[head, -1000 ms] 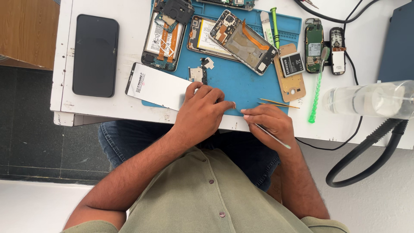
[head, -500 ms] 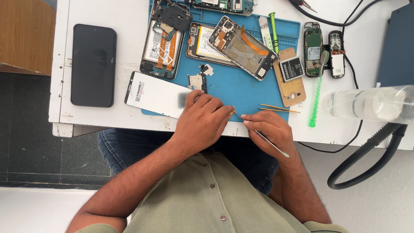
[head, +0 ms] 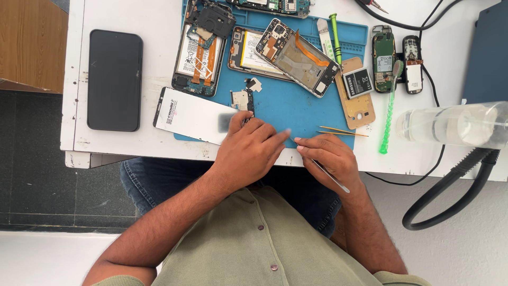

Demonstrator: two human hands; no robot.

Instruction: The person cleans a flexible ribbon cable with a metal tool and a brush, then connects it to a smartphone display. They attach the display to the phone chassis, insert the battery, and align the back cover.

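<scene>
Both hands work at the near edge of a blue repair mat (head: 275, 111) on a white table (head: 159, 63). The left hand (head: 248, 151) lies palm down, fingers bent and pressed together on the mat, its thumb side covering the near end of a white rectangular panel (head: 188, 114); whether anything small is pinned under the fingertips cannot be told. The right hand (head: 328, 159) is closed in a pen grip around metal tweezers (head: 328, 177), whose shaft runs back over the hand towards the person, while the tip points at the left fingertips and nearly meets them. Just beyond the right hand lie thin yellow-handled tweezers (head: 341, 131). Just beyond the left hand a small circuit board (head: 242, 99) lies on the mat. Farther off on the mat are two opened phones (head: 198, 58) (head: 296, 55) showing batteries and orange flex cables. A loose dark battery (head: 358, 83) rests on a tan back cover. Off the mat, a black phone (head: 115, 79) lies face up at the left, a green toothbrush (head: 390, 114) and two small stripped handsets (head: 383, 58) at the right, and a clear plastic bottle (head: 455, 124) on its side.
</scene>
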